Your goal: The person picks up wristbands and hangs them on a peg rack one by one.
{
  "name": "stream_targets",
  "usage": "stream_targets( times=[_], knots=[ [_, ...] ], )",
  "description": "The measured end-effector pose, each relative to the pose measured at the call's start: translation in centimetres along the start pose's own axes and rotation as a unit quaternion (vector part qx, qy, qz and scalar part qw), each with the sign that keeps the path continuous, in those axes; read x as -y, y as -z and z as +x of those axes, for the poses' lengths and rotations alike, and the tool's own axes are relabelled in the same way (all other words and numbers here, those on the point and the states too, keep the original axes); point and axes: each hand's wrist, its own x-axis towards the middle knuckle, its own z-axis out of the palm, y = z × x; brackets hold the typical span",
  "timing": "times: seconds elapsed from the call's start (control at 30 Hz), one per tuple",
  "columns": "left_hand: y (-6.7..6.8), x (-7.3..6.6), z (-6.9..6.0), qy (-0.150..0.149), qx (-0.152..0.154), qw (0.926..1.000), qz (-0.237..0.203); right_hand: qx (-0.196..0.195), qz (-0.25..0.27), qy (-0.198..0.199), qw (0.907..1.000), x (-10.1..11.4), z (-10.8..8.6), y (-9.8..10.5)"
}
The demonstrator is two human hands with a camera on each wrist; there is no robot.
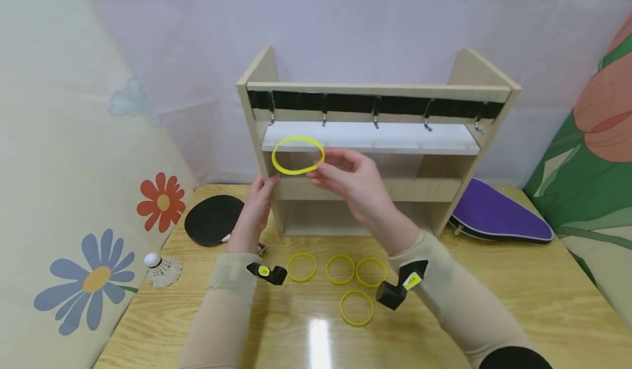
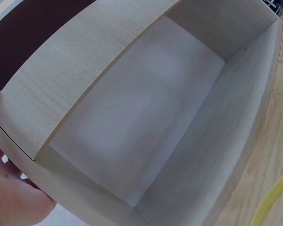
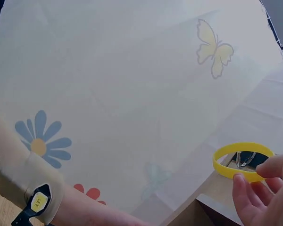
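Note:
My right hand pinches a yellow silicone wristband between thumb and fingers at its right edge. The band is held in front of the left part of a wooden shelf unit, below the leftmost metal hook in the head view. With my left hand I grip the unit's left side panel, thumb at the front and fingers on the outer side. A row of several hooks hangs from the black strip near the top, with no bands on them.
Several more yellow wristbands lie on the wooden table before the unit, one wristband nearer me. A black paddle and a shuttlecock lie at left. A purple case lies at right, against the unit.

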Motion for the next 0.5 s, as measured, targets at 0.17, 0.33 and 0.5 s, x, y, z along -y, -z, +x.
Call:
stream_targets(
  times=[0.17,0.33,0.5],
  knots=[
    [0.0,0.0,0.0,0.002,0.001,1.0,0.005,-0.005,0.022,-0.004,0.9997,0.1,0.7,-1.2],
    [0.0,0.1,0.1,-0.002,0.003,1.0,-0.006,-0.011,0.043,0.002,0.999,-0.1,1.6,-2.1],
    [0.0,0.2,0.3,-0.005,0.002,0.9999,-0.009,-0.028,0.068,-0.001,0.9973,-0.6,2.4,-2.6]
  ],
)
